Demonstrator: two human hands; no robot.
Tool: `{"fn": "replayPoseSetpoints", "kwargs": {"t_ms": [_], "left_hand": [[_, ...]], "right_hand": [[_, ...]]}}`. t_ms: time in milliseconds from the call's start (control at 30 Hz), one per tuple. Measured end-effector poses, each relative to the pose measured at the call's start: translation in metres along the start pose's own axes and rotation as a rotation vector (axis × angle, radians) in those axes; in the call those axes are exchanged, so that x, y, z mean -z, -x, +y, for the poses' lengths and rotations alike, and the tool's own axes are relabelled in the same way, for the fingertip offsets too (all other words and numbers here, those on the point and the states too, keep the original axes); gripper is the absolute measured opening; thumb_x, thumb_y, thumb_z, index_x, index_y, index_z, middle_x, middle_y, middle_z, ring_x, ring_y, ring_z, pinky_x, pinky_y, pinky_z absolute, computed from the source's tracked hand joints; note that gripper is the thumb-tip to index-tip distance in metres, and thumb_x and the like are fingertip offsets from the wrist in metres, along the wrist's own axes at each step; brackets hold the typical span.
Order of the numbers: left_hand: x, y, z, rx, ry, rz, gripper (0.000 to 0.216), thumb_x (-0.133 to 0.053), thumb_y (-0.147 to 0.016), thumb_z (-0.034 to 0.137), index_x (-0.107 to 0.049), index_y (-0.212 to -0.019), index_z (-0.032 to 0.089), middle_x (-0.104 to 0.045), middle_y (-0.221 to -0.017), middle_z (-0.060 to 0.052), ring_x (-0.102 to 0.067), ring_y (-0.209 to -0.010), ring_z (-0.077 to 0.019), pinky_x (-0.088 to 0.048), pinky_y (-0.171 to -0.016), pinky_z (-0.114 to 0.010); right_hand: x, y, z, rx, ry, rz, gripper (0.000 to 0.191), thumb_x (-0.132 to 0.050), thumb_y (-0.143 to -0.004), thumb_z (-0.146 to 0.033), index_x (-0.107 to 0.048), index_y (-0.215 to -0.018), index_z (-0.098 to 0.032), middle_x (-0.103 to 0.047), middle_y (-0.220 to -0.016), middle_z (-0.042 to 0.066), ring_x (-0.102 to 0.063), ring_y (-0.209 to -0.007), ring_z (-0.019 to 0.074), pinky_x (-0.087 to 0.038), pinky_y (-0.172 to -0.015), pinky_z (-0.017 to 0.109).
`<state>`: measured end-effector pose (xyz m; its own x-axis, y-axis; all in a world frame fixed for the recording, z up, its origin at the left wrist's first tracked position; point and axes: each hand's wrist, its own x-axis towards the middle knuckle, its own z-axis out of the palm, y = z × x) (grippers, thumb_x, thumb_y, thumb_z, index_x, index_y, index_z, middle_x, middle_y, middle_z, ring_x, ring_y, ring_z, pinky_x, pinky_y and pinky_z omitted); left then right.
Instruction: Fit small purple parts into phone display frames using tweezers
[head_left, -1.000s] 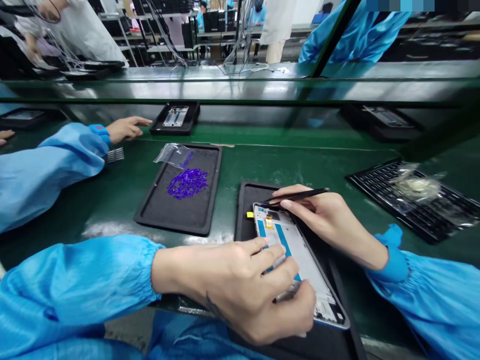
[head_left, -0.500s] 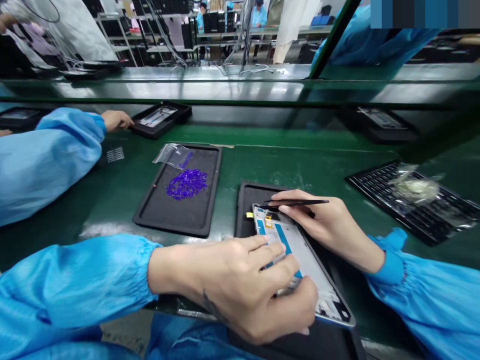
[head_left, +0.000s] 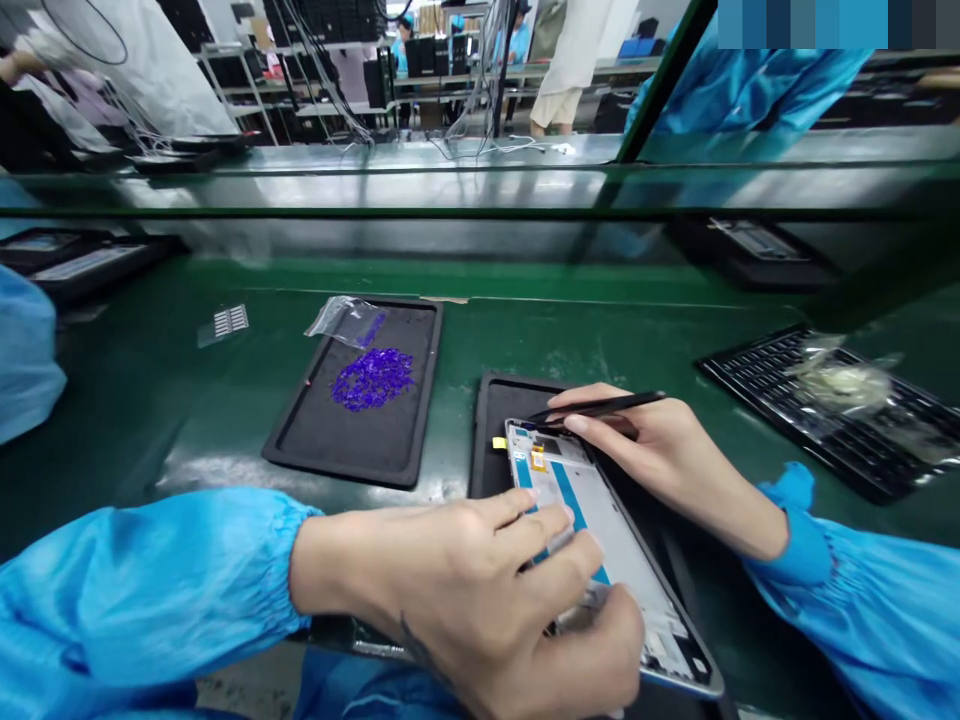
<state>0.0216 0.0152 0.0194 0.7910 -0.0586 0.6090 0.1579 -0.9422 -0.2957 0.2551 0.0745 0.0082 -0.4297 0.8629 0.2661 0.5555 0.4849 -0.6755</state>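
A silver phone frame (head_left: 611, 525) with blue strips and a yellow tab lies tilted on a black tray (head_left: 491, 400). My left hand (head_left: 487, 590) rests over its near left side, fingers bent against it and thumb near the lower end; the palm hides what is beneath. Between the thumb and fingers of my right hand (head_left: 660, 450) are black tweezers (head_left: 630, 402), their tips at the frame's far end beside a dark camera area. Whether the tips pinch any small part is too fine to make out.
Left of the work, another black tray (head_left: 360, 440) carries a pile of small purple pieces (head_left: 373, 378) and a clear bag (head_left: 345, 320). A black slotted tray (head_left: 780, 400) with plastic wrap lies right. Further trays (head_left: 112, 265) stand far left, near a co-worker's blue sleeve (head_left: 26, 355).
The tweezers have tilted slightly, handle end higher. The co-worker's arm has drawn back left, and the far tray with a phone part has moved left with it. My left hand keeps its place on the frame.
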Motion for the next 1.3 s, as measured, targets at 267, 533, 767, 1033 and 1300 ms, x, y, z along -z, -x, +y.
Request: {"fn": "replayPoseSetpoints", "kwargs": {"t_ms": [267, 533, 767, 1033, 1300], "left_hand": [[0.002, 0.001, 0.003, -0.007, -0.002, -0.027, 0.032, -0.053, -0.098, 0.032, -0.072, -0.106, 0.009, -0.076, -0.097, -0.013, -0.073, -0.086, -0.0247, -0.065, -0.079, -0.039], [0.006, -0.005, 0.002, -0.023, -0.003, -0.055, 0.029, -0.053, -0.099, 0.03, -0.073, -0.103, 0.01, -0.076, -0.095, -0.012, -0.074, -0.086, -0.0242, -0.065, -0.073, -0.036], [0.004, 0.001, 0.004, -0.036, 0.031, -0.068, 0.028, -0.055, -0.098, 0.029, -0.072, -0.108, 0.009, -0.077, -0.095, -0.013, -0.074, -0.089, -0.0278, -0.065, -0.077, -0.041], [0.001, 0.006, 0.007, -0.037, 0.036, -0.093, 0.036, -0.055, -0.097, 0.033, -0.07, -0.116, 0.006, -0.076, -0.102, -0.016, -0.074, -0.092, -0.0298, -0.064, -0.079, -0.043], [-0.003, 0.011, 0.013, -0.027, 0.066, -0.085, 0.039, -0.055, -0.097, 0.037, -0.07, -0.112, 0.005, -0.075, -0.102, -0.017, -0.074, -0.093, -0.0317, -0.064, -0.082, -0.046]], "right_hand": [[-0.003, -0.001, -0.004, -0.054, -0.018, -0.009, 0.027, -0.059, -0.093, -0.042, -0.078, -0.091, -0.024, -0.078, -0.106, 0.005, -0.074, -0.094, 0.0251, -0.06, -0.079, 0.034], [0.001, -0.007, -0.005, -0.132, -0.114, -0.054, 0.032, -0.063, -0.091, -0.048, -0.078, -0.09, -0.02, -0.077, -0.106, 0.006, -0.074, -0.091, 0.0219, -0.061, -0.081, 0.031], [-0.001, -0.005, -0.004, -0.095, -0.118, -0.029, 0.025, -0.061, -0.093, -0.037, -0.078, -0.088, -0.02, -0.077, -0.106, 0.005, -0.074, -0.092, 0.0188, -0.06, -0.081, 0.027], [-0.002, -0.004, -0.004, -0.06, -0.032, 0.009, 0.026, -0.06, -0.094, -0.037, -0.078, -0.087, -0.02, -0.078, -0.102, 0.005, -0.073, -0.087, 0.0185, -0.059, -0.08, 0.028], [-0.004, -0.002, -0.001, -0.028, -0.015, -0.004, 0.025, -0.058, -0.095, -0.037, -0.077, -0.094, -0.021, -0.077, -0.106, 0.004, -0.073, -0.089, 0.0183, -0.058, -0.08, 0.029]]}}
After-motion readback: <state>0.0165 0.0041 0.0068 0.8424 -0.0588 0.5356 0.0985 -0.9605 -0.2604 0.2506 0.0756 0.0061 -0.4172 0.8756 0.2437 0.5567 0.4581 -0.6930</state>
